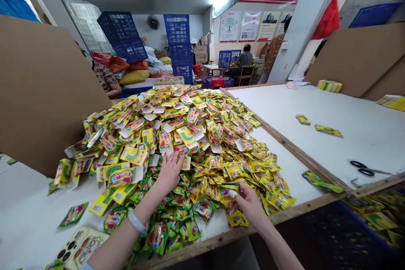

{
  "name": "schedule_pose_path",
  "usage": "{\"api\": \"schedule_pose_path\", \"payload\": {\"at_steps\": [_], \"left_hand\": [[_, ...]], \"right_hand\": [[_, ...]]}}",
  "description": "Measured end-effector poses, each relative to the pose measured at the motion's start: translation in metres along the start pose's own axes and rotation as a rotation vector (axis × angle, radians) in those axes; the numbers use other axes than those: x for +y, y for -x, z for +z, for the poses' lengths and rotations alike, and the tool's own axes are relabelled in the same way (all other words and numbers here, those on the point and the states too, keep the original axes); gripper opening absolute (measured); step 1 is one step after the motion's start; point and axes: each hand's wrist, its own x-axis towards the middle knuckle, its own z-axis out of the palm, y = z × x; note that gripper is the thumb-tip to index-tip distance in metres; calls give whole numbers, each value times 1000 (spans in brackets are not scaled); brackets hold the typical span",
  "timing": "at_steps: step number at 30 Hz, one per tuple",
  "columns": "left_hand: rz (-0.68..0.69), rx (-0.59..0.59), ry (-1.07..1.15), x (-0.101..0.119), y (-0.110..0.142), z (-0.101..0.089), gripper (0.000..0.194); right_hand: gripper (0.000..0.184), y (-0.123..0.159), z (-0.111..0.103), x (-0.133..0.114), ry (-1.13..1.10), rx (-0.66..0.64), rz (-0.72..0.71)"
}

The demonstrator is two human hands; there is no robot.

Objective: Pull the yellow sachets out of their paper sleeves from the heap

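Note:
My left hand [171, 172], with a ring and a pale bangle at the wrist, reaches into a heap of small yellow cartons [133, 155]. Its fingers are stretched out and touch the cartons; no firm grip shows. At the front edge of a pile of yellow candy packets [236, 169], my right hand [248, 203] is closed, thumb against fingers, on a small candy packet [230, 186]. Something white covers its thumb tip. Green candy packets [180, 206] lie between my arms. Many cartons have open end flaps.
A phone [82, 247] lies at the lower left. Cardboard sheets [47, 93] stand at the left. Right of a wooden strip [284, 139] lie scissors [367, 168] and several packs. Blue crates [177, 46] are stacked behind; a person [246, 57] sits farther back.

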Motion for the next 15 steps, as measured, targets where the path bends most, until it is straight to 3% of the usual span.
{"api": "schedule_pose_path", "payload": {"at_steps": [4, 8, 11, 15], "left_hand": [[-54, 54, 134, 0, 12, -3, 59], [-223, 132, 390, 9, 33, -18, 44], [-383, 152, 623, 30, 52, -14, 37], [-444, 8, 907, 71, 74, 2, 38]], "right_hand": [[29, 0, -4, -5, -66, 89, -17], [30, -5, -2, -20, -132, 102, -30], [29, -10, 17, -39, -190, 41, -50], [24, -11, 56, -63, -248, -66, -150]]}}
